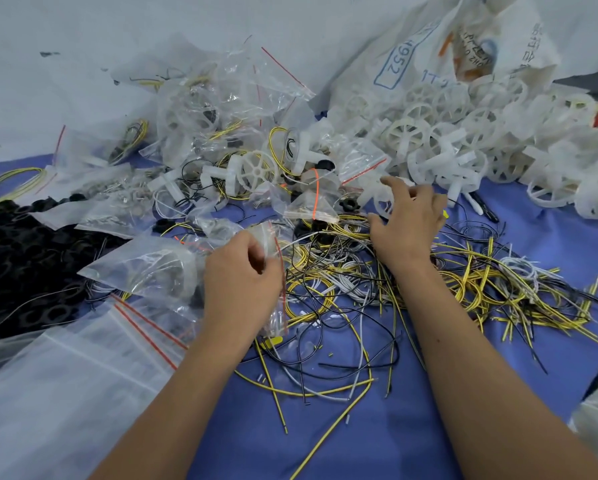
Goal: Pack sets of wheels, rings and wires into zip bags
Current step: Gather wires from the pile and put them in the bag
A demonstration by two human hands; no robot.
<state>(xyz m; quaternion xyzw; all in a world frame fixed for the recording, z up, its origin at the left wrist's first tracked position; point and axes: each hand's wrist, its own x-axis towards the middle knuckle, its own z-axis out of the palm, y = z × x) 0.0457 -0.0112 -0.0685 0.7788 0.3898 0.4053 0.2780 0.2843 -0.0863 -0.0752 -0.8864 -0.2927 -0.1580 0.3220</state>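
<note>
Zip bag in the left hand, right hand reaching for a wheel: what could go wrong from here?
1. The right hand reaches over the tangled wires; lifting could drag extra strands along.
2. The left hand pinches the zip bag by one edge, so its mouth may fold shut.
3. The wheels are heaped and may slide.

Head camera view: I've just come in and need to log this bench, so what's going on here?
A person is packing parts. The left hand holds a small zip bag with a red strip. The right hand reaches into the wires near the white wheels. Black rings lie on the left.
</note>
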